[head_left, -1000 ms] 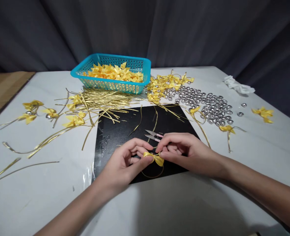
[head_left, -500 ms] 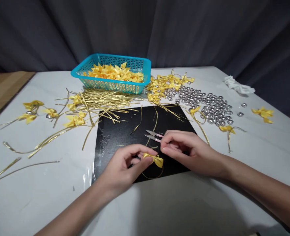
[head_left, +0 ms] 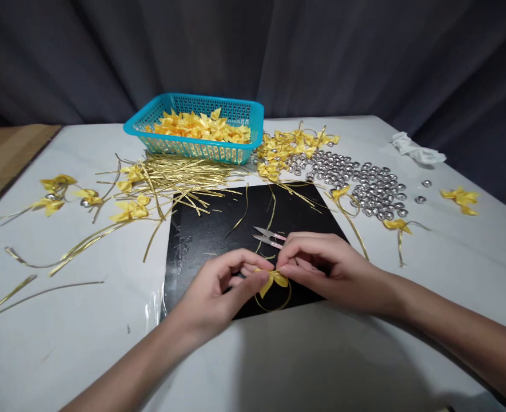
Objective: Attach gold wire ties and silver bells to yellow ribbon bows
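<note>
"What changed?"

"The right hand is back at the yellow bow, so both work it again; its grip can't be told. The left hand pinches the bow."

"Its look?"

"Glossy, pointed, gold loop nearest, over the black mat; snips lie just beyond."

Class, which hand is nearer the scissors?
Right: the right hand is by the scissors, partly hiding them; the left hand is farther off, toward the lower left.
</note>
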Motion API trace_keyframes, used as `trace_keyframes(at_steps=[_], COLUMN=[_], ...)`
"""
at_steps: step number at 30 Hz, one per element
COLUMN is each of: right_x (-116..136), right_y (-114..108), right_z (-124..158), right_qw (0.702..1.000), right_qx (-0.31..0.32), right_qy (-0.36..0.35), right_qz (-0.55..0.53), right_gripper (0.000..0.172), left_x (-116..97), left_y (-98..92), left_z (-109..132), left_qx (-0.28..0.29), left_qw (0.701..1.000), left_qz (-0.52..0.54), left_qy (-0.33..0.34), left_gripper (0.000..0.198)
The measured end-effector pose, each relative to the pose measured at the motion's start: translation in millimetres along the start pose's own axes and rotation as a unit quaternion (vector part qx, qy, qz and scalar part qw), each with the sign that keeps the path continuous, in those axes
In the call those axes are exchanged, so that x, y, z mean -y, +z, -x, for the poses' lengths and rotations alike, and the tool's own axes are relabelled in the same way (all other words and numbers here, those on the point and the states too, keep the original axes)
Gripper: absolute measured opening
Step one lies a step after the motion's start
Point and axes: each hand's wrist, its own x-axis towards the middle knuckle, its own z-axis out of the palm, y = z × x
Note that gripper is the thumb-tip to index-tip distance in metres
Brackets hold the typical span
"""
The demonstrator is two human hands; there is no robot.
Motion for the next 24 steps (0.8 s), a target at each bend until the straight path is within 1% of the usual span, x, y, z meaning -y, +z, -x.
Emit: trace_keyframes(at_steps=[3, 6, 7, 9, 11, 12, 14, 15, 17, 20, 24], right_x=[0.5, 1.3, 1.7, 2.5, 2.8, 2.7, 2.2, 1.9, 1.4, 1.0, -0.9], right_y=[-0.5, -0.7, -0.7, -0.6, -0.1, 0.3, 1.7, 2.5, 3.8, 4.3, 3.5], right_z=[1.0, 0.7, 0.4, -0.2, -0.6, -0.8, -1.0, -1.1, -1.5, -2.1, -2.2], right_qw=[1.000, 1.000, 1.000, 0.996, 0.984, 0.976, 0.968, 0.966, 0.962, 0.955, 0.954], right_qx=[-0.008, -0.005, -0.007, -0.006, 0.019, 0.038, 0.061, 0.056, 0.027, -0.007, -0.039], right_qy=[-0.027, -0.024, -0.006, 0.063, 0.142, 0.170, 0.191, 0.193, 0.198, 0.198, 0.177], right_qz=[0.003, -0.015, -0.029, -0.067, -0.109, -0.127, -0.154, -0.165, -0.188, -0.221, -0.241], right_gripper=[0.016, 0.016, 0.016, 0.018, 0.025, 0.027, 0.027, 0.025, 0.022, 0.022, 0.026], left_x=[0.3, 1.5, 1.7, 1.4, 0.3, -0.3, -1.3, -1.5, -1.1, 0.5, 0.8], left_y=[-0.3, -0.4, -0.3, 0.1, 0.4, 0.6, 1.0, 1.2, 1.6, 1.9, 1.8], left_z=[-0.1, -0.6, -0.6, -0.5, -0.4, -0.3, -0.5, -0.7, -1.5, -3.0, -4.0], left_qx=[-0.005, -0.010, -0.015, -0.028, -0.046, -0.053, -0.068, -0.076, -0.086, -0.103, -0.143], left_qw=[1.000, 1.000, 1.000, 0.999, 0.997, 0.996, 0.994, 0.993, 0.992, 0.989, 0.984], left_qz=[0.006, 0.017, 0.022, 0.038, 0.058, 0.068, 0.080, 0.085, 0.094, 0.104, 0.106], left_qy=[-0.003, -0.001, 0.000, 0.004, 0.007, 0.007, 0.008, 0.007, 0.002, -0.005, 0.013], left_gripper=[0.021, 0.017, 0.016, 0.014, 0.012, 0.011, 0.011, 0.012, 0.019, 0.032, 0.033])
